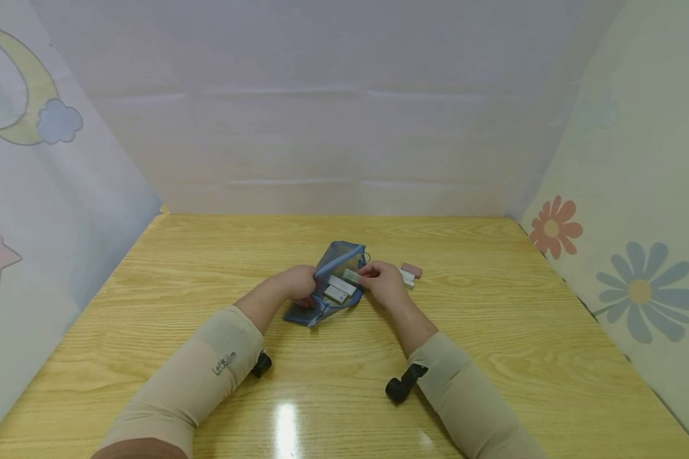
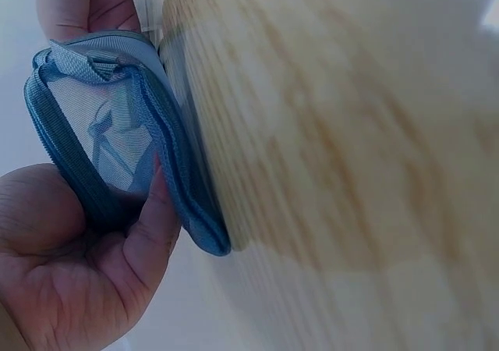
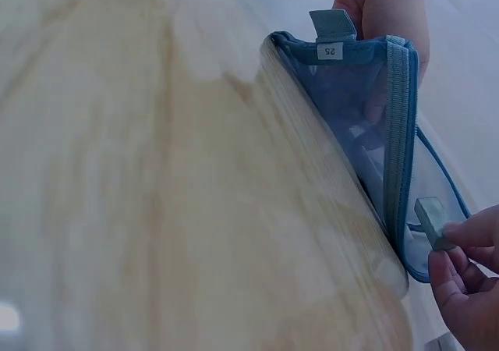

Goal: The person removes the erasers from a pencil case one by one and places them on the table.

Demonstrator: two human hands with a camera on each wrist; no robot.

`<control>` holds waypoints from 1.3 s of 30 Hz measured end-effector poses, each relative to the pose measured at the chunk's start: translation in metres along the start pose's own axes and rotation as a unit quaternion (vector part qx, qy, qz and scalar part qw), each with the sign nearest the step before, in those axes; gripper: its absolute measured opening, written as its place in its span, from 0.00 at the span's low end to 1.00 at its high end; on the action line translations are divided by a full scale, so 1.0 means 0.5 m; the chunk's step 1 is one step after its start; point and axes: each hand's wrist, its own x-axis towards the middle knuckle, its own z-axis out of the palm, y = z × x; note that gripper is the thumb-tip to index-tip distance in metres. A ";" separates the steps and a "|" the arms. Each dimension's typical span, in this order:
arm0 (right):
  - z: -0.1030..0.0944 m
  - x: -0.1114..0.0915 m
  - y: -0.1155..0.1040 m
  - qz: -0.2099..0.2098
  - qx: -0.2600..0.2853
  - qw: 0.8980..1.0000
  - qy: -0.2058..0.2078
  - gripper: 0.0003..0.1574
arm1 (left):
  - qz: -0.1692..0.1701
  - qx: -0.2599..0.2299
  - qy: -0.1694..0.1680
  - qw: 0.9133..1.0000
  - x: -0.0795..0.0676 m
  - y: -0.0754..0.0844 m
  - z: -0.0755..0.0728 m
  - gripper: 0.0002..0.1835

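Note:
A blue zippered pouch (image 1: pixel 339 252) with see-through sides lies unzipped on the table. My left hand (image 1: pixel 300 284) grips its left edge; in the left wrist view, the thumb and fingers of that left hand (image 2: pixel 86 265) are around the pouch's rim (image 2: pixel 66 156). Between thumb and fingertips, my right hand (image 1: pixel 387 285) pinches a small pale green block (image 3: pixel 431 220) at the pouch's right side, over the opening. Pale blocks (image 1: pixel 342 285) lie inside the pouch. What the blocks are made of cannot be told.
Just right of my right hand, a pink block (image 1: pixel 412 270) and white blocks (image 1: pixel 407 279) lie on the wooden table (image 1: pixel 207 255), partly hidden by that hand. A pale back wall (image 1: pixel 344 140) and decorated side panels enclose the table.

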 end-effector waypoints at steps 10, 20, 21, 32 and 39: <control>-0.042 0.007 0.003 -0.005 -0.008 1.000 -0.004 0.06 | -0.003 -0.006 0.000 1.000 0.001 0.000 0.000 0.09; -0.086 0.010 0.018 0.007 -0.016 1.000 -0.013 0.08 | 0.001 -0.006 -0.003 1.000 0.001 -0.001 0.000 0.08; -0.091 0.010 0.021 0.006 -0.017 1.000 -0.012 0.09 | 0.002 -0.005 -0.003 1.000 0.001 -0.001 0.000 0.08; -0.148 0.002 0.034 0.047 0.045 0.998 -0.009 0.12 | 0.005 0.003 -0.002 1.000 0.002 -0.002 0.001 0.09; -0.170 0.006 0.051 0.040 0.056 0.998 0.012 0.13 | 0.006 -0.003 -0.003 1.000 0.003 -0.004 0.001 0.09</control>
